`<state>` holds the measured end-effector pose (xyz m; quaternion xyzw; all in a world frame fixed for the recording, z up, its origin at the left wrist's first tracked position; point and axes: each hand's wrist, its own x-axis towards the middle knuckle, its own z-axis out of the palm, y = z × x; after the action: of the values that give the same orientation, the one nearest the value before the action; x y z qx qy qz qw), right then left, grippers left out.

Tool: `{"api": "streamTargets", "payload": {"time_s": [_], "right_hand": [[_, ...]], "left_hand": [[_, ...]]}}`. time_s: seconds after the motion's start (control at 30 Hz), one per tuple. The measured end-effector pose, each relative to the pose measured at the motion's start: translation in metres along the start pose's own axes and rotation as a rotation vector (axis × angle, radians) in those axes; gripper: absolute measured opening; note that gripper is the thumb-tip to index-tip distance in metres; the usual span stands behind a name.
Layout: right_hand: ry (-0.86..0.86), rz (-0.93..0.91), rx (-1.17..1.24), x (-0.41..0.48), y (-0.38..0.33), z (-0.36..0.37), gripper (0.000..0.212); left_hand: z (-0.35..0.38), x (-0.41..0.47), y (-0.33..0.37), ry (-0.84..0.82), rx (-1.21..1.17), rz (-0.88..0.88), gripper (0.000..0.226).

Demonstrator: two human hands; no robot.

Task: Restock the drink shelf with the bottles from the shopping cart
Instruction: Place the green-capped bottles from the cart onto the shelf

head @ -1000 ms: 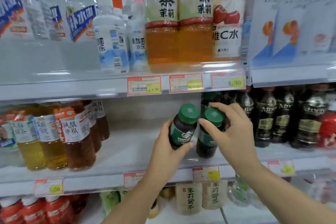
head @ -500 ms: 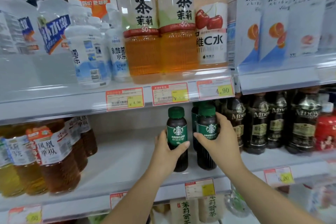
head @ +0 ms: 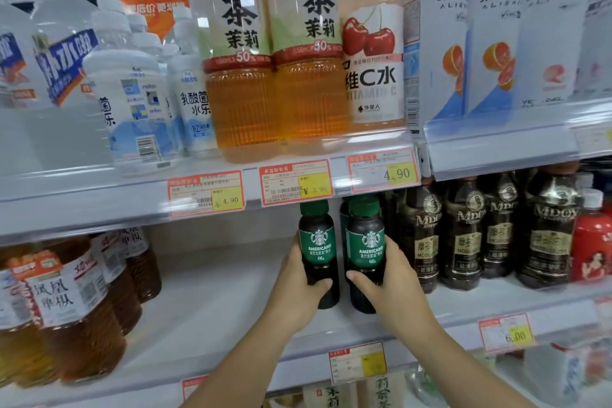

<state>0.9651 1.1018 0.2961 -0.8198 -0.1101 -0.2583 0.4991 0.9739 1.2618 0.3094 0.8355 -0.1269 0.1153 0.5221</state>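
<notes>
Two dark coffee bottles with green caps and green Americano labels stand upright side by side on the white middle shelf (head: pixel 212 315). My left hand (head: pixel 293 288) grips the left bottle (head: pixel 318 242) around its lower half. My right hand (head: pixel 394 285) grips the right bottle (head: pixel 366 245) the same way, thumb across its front. One more green-capped bottle (head: pixel 344 212) shows partly behind the right one. The shopping cart is out of view.
Dark Mdoy coffee bottles (head: pixel 463 235) and a red bottle (head: pixel 592 242) stand right of my hands. Amber tea bottles (head: pixel 76 308) stand at the left. The upper shelf with its price tags (head: pixel 294 182) hangs just above the green caps. More bottles sit on the shelf below.
Both bottles went from tilted above the shelf to upright on it, side by side and further in. My hands slid down to their lower halves. The camera moved closer.
</notes>
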Motion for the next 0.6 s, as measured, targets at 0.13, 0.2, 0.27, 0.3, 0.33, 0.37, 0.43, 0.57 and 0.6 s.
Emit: {"api": "streamTargets", "payload": {"time_s": [0.13, 0.2, 0.27, 0.3, 0.33, 0.37, 0.43, 0.57, 0.6], "right_hand": [[-0.017, 0.027, 0.020, 0.003, 0.001, 0.003, 0.073], [-0.020, 0.028, 0.022, 0.005, 0.003, 0.005, 0.073], [-0.022, 0.039, 0.034, 0.006, 0.004, 0.007, 0.075], [-0.015, 0.045, 0.037, 0.005, 0.004, 0.008, 0.078], [0.006, 0.043, 0.027, 0.003, 0.003, 0.008, 0.083], [0.051, 0.030, 0.005, -0.002, 0.000, 0.008, 0.086], [0.204, -0.079, -0.039, -0.016, -0.012, 0.007, 0.080], [0.241, -0.470, -0.062, -0.048, -0.045, 0.029, 0.039], [0.159, -0.526, -0.053, -0.057, -0.053, 0.041, 0.033]], "left_hand": [[0.010, 0.013, 0.001, 0.065, -0.028, 0.029, 0.079], [0.014, 0.018, -0.001, 0.075, -0.045, 0.034, 0.080], [0.015, 0.023, -0.004, 0.050, -0.039, 0.043, 0.081], [0.014, 0.023, -0.004, 0.034, -0.033, 0.048, 0.079], [0.013, 0.021, -0.003, 0.018, -0.021, 0.047, 0.076], [0.012, 0.017, -0.002, 0.012, -0.007, 0.036, 0.075], [0.005, 0.002, -0.001, 0.066, 0.047, 0.019, 0.077], [-0.034, -0.057, -0.006, 0.267, 0.305, 0.240, 0.054], [-0.047, -0.075, -0.011, 0.302, 0.360, 0.283, 0.046]]}}
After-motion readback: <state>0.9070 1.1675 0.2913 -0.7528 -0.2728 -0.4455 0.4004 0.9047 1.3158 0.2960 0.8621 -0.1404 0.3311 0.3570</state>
